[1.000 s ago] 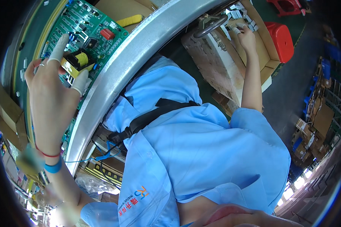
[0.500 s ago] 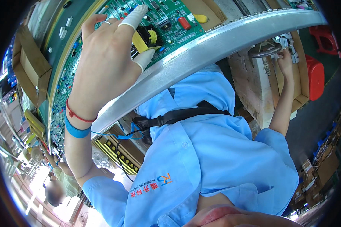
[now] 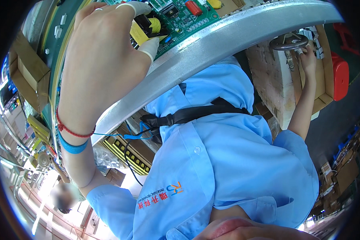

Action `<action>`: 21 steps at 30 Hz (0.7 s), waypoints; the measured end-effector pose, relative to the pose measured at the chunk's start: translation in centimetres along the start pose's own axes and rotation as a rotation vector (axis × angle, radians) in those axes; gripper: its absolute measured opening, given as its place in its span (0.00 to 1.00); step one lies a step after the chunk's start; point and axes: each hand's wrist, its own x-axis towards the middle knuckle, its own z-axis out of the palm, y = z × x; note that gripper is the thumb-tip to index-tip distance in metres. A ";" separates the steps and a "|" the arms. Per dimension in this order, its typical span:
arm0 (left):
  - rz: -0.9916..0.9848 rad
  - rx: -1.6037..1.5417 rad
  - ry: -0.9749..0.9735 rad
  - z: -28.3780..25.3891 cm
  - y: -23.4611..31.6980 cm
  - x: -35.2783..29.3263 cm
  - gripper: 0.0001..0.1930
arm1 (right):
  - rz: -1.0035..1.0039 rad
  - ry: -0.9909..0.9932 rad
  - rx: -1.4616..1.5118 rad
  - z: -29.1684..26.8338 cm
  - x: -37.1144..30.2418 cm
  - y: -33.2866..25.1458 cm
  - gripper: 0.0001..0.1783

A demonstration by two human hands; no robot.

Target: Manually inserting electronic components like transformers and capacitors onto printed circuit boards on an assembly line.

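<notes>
My left hand (image 3: 104, 60) reaches over a green circuit board (image 3: 206, 20). White finger cots cover its thumb and index finger, closed around a yellow-wrapped transformer (image 3: 141, 32) on the board. The other fingertips lie at or beyond the picture's upper edge. Away at the far right, my right hand (image 3: 308, 62) is down in a cardboard box (image 3: 327, 66) with white and grey small parts (image 3: 317, 44). Its fingers are bent together, their tips small and partly hidden beside a metal handwheel (image 3: 289, 41); what they hold cannot be made out.
A curved metal rail (image 3: 228, 36) runs between the board and my body. A blue wrist strap (image 3: 73, 146) with a cord circles my left wrist. An open carton (image 3: 30, 72) stands at left; a red stool (image 3: 340, 78) is at right. Another person (image 3: 64, 196) is at lower left.
The board, rail and left hand have shifted up in the picture. My left index finger has drawn in closer to the transformer. The right hand has dipped slightly in the box.
</notes>
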 end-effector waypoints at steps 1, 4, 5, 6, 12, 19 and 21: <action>0.001 0.001 -0.005 -0.1 0.0 0.2 0.21 | 0.003 0.004 -0.023 0.2 0.4 0.6 0.20; 0.062 0.008 -0.007 -0.1 0.1 0.4 0.20 | -0.030 0.030 -0.036 0.6 0.5 1.3 0.20; 0.064 0.002 0.020 0.1 0.4 0.3 0.20 | -0.069 0.060 -0.030 0.2 0.2 0.8 0.20; 0.064 -0.004 0.046 0.3 0.7 0.2 0.20 | -0.066 0.058 -0.032 -0.1 -0.1 0.1 0.20; -0.119 -0.133 -0.059 -0.4 1.2 0.9 0.19 | -0.130 0.086 0.013 1.0 1.1 2.5 0.19; -0.269 -0.128 0.022 0.7 1.8 -0.7 0.24 | -0.010 0.025 0.088 1.8 1.3 2.9 0.22; -0.014 0.009 0.189 1.3 0.9 -1.1 0.27 | -0.002 0.026 0.146 1.8 0.8 2.8 0.22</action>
